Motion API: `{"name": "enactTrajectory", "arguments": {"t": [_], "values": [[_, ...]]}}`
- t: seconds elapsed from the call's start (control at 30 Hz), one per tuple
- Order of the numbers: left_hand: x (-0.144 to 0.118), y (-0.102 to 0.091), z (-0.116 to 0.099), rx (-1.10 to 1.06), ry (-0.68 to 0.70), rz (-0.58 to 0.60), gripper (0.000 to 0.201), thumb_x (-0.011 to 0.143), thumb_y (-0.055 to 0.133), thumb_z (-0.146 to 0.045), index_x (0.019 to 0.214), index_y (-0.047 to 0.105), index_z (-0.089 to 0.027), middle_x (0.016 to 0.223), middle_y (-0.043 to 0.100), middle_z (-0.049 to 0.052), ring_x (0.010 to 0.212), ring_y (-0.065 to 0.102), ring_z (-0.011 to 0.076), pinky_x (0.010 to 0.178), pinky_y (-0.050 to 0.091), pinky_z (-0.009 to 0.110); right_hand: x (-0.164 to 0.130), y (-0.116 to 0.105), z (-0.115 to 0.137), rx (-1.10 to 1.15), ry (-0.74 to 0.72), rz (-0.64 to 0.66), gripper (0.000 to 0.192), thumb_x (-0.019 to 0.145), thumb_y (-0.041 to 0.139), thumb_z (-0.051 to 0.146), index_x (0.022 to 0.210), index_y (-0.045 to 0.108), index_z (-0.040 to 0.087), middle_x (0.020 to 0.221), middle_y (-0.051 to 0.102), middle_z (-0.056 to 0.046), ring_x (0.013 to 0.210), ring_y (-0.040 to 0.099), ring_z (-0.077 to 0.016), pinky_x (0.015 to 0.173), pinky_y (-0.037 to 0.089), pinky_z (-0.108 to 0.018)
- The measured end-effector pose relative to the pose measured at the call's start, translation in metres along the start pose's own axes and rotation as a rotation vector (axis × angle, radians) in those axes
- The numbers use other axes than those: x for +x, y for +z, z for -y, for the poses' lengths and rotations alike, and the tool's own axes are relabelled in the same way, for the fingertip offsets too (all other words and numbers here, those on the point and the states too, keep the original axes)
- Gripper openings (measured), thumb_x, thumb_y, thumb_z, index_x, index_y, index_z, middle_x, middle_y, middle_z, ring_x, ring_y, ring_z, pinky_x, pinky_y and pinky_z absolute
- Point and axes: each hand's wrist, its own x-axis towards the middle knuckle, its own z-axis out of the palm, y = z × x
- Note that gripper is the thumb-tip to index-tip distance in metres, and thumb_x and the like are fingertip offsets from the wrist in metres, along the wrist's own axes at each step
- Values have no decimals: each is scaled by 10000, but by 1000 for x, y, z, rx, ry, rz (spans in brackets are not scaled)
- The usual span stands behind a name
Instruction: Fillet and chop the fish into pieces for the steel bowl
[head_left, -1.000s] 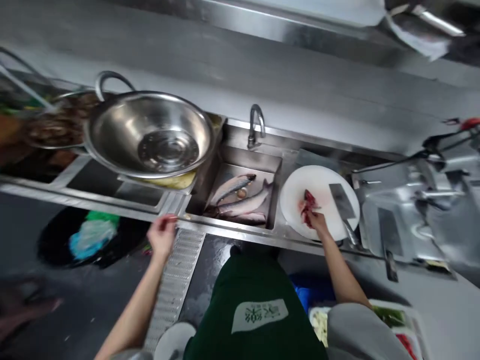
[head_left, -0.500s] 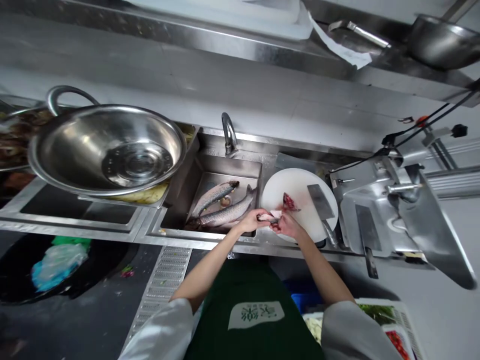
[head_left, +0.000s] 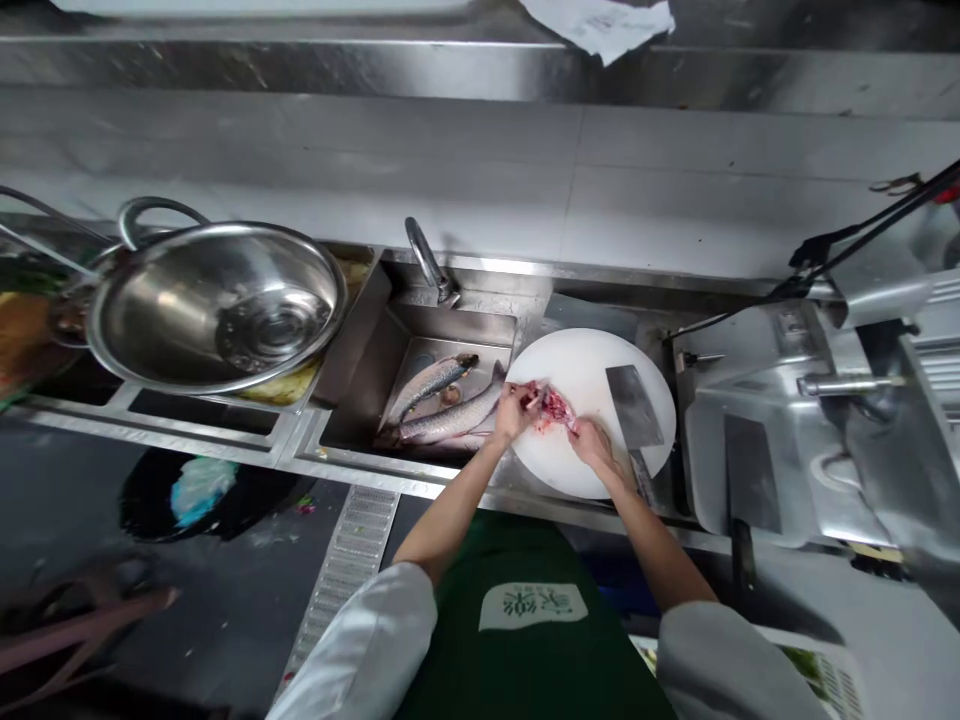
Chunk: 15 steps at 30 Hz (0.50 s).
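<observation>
On the round white cutting board, a raw, bloody piece of fish lies with its red inside facing up. My left hand is closed on its left end, near the board's left edge. With the fingers of my right hand I pinch its lower right end. Red stains mark the board around it. To the right of my hands a cleaver lies flat on the board. In the sink on the left are several whole fish, silvery and scaled.
A large steel bowl stands left of the sink, below the tap. Right of the board is a metal slicing machine with a second cleaver on it. A steel shelf runs overhead.
Both hands have moved from the sink's right edge onto the board. The fish piece between them now shows its red inside. My view has shifted.
</observation>
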Motion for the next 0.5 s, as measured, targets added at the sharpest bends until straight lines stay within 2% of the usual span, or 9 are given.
{"name": "enactTrajectory", "arguments": {"t": [0.07, 0.1, 0.17, 0.23, 0.3, 0.37, 0.4, 0.5], "values": [[-13, 2, -4, -38, -2, -60, 269, 693, 851, -197, 938, 749, -154, 1126, 608, 113, 1107, 572, 247, 1027, 475, 361, -10, 1, -1, -4, 52, 26, 238, 986, 563, 239, 1035, 783, 163, 1069, 789, -150, 971, 728, -240, 787, 457, -275], [-24, 1, -5, -88, -48, -125, 280, 723, 846, -247, 970, 749, -158, 1150, 612, 115, 1116, 578, 244, 993, 491, 345, -16, 4, 3, 13, 65, 21, 230, 974, 573, 240, 1008, 788, 164, 1047, 793, -145, 961, 733, -247, 785, 462, -279], [-50, -1, -1, -288, -259, -204, 271, 827, 780, -378, 975, 731, -157, 1115, 639, 111, 1016, 617, 216, 843, 525, 300, -29, 15, 24, 99, 14, 2, 219, 963, 582, 247, 976, 789, 177, 1021, 800, -116, 946, 736, -244, 795, 477, -277], [-79, -7, 7, -600, -556, -143, 323, 899, 703, -471, 927, 701, -149, 981, 664, 91, 832, 630, 177, 688, 515, 260, -39, 28, 58, 235, -165, 23, 208, 958, 586, 241, 995, 787, 202, 1029, 801, -73, 934, 733, -218, 817, 494, -262], [-107, -26, 19, -908, -799, -69, 298, 931, 679, -434, 871, 669, -142, 854, 658, 66, 710, 617, 145, 620, 506, 232, -46, 39, 88, 359, -401, 87, 232, 944, 603, 235, 1092, 782, 240, 1072, 798, -37, 937, 727, -201, 843, 513, -258], [-133, -63, 37, -1104, -924, -140, 195, 934, 674, -298, 821, 638, -144, 782, 644, 49, 663, 616, 122, 613, 518, 209, -50, 42, 95, 413, -472, 44, 304, 953, 585, 242, 1201, 761, 258, 1161, 782, -45, 1004, 715, -214, 909, 528, -288], [-145, -90, 47, -1155, -944, -224, 159, 929, 663, -236, 803, 625, -148, 761, 638, 43, 654, 620, 115, 619, 526, 200, -52, 42, 85, 399, -419, -30, 341, 965, 559, 243, 1251, 745, 249, 1221, 764, -70, 1066, 701, -233, 961, 526, -322], [-183, -196, 87, -1140, -904, -543, 175, 913, 641, -221, 756, 584, -166, 684, 581, 7, 626, 609, 111, 663, 563, 221, -61, 35, 19, 127, -60, -306, 469, 960, 517, 202, 1407, 654, 165, 1357, 670, -200, 1263, 602, -354, 1067, 479, -500]]}}
